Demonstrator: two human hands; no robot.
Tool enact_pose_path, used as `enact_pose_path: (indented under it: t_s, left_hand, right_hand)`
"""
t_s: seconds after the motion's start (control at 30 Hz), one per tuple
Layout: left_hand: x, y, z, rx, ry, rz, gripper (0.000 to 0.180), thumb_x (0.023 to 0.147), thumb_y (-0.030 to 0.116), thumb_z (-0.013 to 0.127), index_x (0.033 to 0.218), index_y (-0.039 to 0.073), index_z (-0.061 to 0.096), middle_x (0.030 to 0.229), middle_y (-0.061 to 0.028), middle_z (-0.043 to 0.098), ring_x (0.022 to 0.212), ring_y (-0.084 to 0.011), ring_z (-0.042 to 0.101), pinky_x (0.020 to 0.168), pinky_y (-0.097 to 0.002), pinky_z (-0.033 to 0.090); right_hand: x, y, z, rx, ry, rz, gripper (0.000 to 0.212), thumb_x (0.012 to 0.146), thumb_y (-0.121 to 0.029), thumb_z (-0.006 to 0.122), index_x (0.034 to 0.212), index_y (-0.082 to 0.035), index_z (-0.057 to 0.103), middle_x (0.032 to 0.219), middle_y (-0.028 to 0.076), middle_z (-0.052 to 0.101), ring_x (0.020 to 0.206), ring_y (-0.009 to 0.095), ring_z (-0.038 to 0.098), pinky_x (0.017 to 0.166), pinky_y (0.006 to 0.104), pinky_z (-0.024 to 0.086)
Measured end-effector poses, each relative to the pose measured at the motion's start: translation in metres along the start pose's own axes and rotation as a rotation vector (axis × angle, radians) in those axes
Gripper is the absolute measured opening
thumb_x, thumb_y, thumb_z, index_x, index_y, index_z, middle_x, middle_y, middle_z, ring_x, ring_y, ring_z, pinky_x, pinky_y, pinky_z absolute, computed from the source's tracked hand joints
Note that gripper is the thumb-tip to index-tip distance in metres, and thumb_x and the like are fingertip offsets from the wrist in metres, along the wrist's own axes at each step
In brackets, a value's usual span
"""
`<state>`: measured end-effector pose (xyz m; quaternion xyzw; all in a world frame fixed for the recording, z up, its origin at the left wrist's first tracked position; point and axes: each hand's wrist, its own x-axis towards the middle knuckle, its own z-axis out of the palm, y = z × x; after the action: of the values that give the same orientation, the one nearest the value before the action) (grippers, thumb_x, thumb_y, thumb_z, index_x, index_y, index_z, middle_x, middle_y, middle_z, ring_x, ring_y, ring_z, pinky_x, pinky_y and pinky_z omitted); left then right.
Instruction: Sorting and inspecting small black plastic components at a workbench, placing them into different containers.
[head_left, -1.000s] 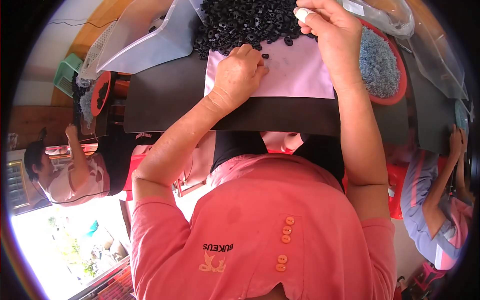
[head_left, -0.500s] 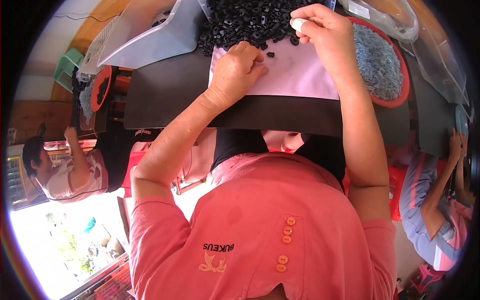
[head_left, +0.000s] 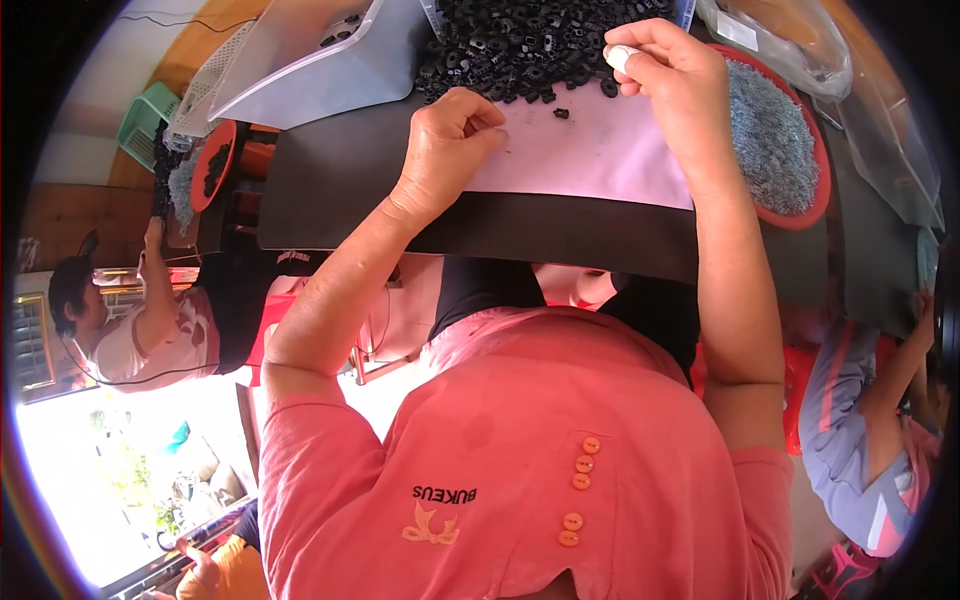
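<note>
A heap of small black plastic parts (head_left: 520, 50) lies at the far side of a pink sheet (head_left: 590, 160). One loose black part (head_left: 562, 114) sits apart on the sheet. My left hand (head_left: 445, 145) is over the sheet's left side, fingers curled in toward the thumb; anything in them is hidden. My right hand (head_left: 680, 85) is raised at the heap's right edge, thumb and fingertips drawn together. A white covering (head_left: 621, 58) shows at its thumb tip. Whatever small thing that pinch holds cannot be made out.
A red basin (head_left: 822, 185) of small grey-blue pieces stands right of the sheet on the dark table (head_left: 340, 200). A translucent bin (head_left: 320, 85) is at the left, clear plastic bags (head_left: 790, 45) at the back right. Co-workers sit at left (head_left: 150, 330) and right (head_left: 870, 430).
My left hand has drawn back left from the loose part, its fingers more curled. My right hand keeps its pinch. The view has shifted slightly, and an orange sleeve with a hand appears at lower left.
</note>
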<state>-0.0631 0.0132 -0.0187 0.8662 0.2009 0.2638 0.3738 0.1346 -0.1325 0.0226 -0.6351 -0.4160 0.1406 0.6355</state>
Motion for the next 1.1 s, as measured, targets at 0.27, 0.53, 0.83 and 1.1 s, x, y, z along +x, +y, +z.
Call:
enact_pose_path:
  t_s: [0.27, 0.53, 0.83, 1.1]
  left_hand:
    - [0.026, -0.004, 0.028, 0.445, 0.022, 0.194, 0.017, 0.078, 0.015, 0.072, 0.088, 0.003, 0.066, 0.085, -0.0108, 0.062, 0.077, -0.0273, 0.064, 0.07, -0.0351, 0.051]
    - [0.026, 0.001, 0.031, 0.407, 0.123, 0.234, 0.013, 0.078, 0.015, 0.069, 0.083, 0.003, 0.065, 0.083, -0.0085, 0.064, 0.075, -0.0252, 0.064, 0.067, -0.0375, 0.051]
    - [0.058, 0.058, 0.012, -0.682, -0.179, -0.275, 0.016, 0.092, 0.012, 0.062, 0.092, -0.004, 0.064, 0.074, -0.0052, 0.061, 0.059, -0.0103, 0.052, 0.052, -0.0232, 0.039]
    - [0.066, 0.059, 0.013, -0.643, -0.194, -0.246, 0.018, 0.092, 0.015, 0.064, 0.093, -0.003, 0.065, 0.075, -0.0044, 0.063, 0.061, -0.0099, 0.051, 0.054, -0.0239, 0.04]
  right_hand:
    - [0.0, 0.001, 0.004, 0.013, 0.007, 0.015, 0.017, 0.086, -0.006, 0.062, 0.1, -0.003, 0.07, 0.081, 0.001, 0.068, 0.069, 0.007, 0.058, 0.065, 0.0207, 0.047]
    - [0.002, 0.007, 0.001, 0.02, 0.012, -0.007, 0.021, 0.08, -0.008, 0.069, 0.101, -0.004, 0.069, 0.078, 0.003, 0.067, 0.066, 0.012, 0.06, 0.06, 0.027, 0.049]
    - [0.001, 0.002, 0.01, 0.192, -0.191, -0.011, 0.018, 0.084, -0.006, 0.063, 0.1, 0.0, 0.071, 0.081, 0.004, 0.068, 0.071, 0.008, 0.06, 0.066, 0.0215, 0.046]
    - [0.001, 0.002, 0.004, 0.194, -0.103, -0.013, 0.017, 0.088, -0.01, 0.06, 0.1, -0.003, 0.071, 0.081, 0.003, 0.068, 0.072, 0.01, 0.062, 0.068, 0.0213, 0.045]
